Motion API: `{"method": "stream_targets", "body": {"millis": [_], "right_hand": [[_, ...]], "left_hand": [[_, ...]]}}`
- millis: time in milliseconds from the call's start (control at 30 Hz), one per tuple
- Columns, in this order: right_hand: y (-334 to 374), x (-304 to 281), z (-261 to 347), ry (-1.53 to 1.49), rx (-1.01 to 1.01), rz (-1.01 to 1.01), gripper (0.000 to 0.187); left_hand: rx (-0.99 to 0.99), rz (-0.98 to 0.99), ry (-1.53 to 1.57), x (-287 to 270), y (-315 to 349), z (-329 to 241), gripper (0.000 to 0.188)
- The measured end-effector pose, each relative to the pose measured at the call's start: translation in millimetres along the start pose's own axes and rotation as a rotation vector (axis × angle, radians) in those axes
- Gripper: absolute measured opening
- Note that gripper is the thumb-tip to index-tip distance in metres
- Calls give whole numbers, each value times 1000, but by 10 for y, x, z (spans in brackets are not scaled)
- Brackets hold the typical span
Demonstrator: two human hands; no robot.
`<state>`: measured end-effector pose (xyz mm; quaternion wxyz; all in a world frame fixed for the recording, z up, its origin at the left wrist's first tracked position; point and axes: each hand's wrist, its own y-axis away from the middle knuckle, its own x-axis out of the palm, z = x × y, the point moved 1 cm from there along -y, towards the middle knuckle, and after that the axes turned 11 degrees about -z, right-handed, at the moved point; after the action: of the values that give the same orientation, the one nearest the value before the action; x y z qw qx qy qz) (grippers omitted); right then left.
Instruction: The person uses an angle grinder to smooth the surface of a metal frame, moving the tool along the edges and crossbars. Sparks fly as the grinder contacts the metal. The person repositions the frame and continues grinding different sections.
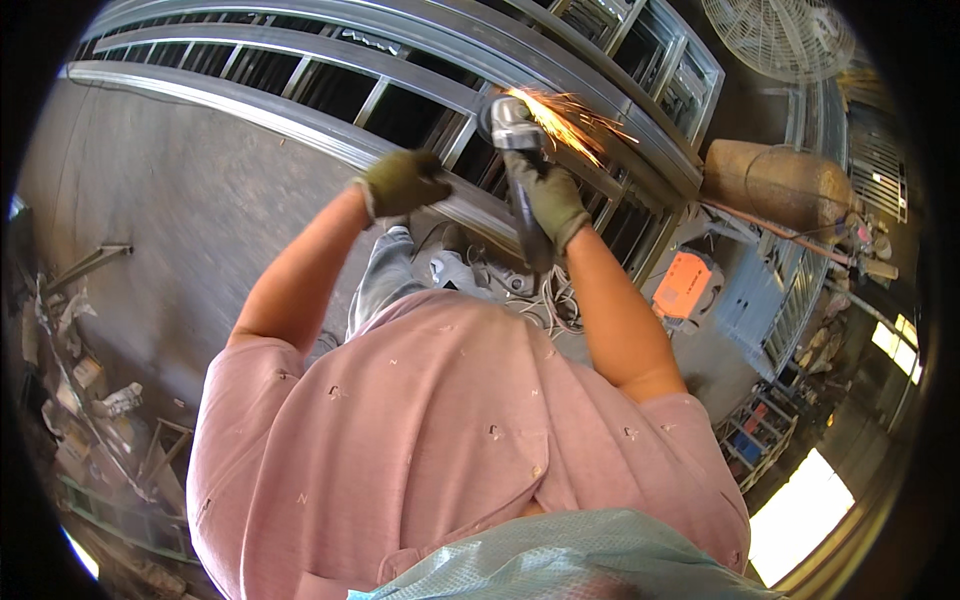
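My right hand, in an olive work glove, is wrapped round the dark body of an angle grinder. The grinder's disc end meets a metal bar of a long steel frame, and bright orange sparks fly off to the right. My left hand, gloved the same way, hovers beside the frame's near rail, left of the grinder. Its fingers are curled in and nothing shows in them.
More metal frames are stacked behind. A rusty gas cylinder lies at the right, below a round fan. An orange machine stands on the floor near coiled cables. Scrap lies at the left.
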<state>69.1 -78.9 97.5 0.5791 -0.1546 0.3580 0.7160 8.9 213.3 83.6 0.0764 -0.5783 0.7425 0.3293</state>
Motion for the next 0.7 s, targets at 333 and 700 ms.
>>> {"method": "stream_targets", "body": {"millis": [333, 700], "right_hand": [[501, -577, -304, -149, 243, -66, 59], [459, -57, 216, 44, 39, 80, 60]], "left_hand": [[271, -600, -850, -1482, -1043, 743, 66], [425, -478, -785, -1502, -949, 782, 57]]}}
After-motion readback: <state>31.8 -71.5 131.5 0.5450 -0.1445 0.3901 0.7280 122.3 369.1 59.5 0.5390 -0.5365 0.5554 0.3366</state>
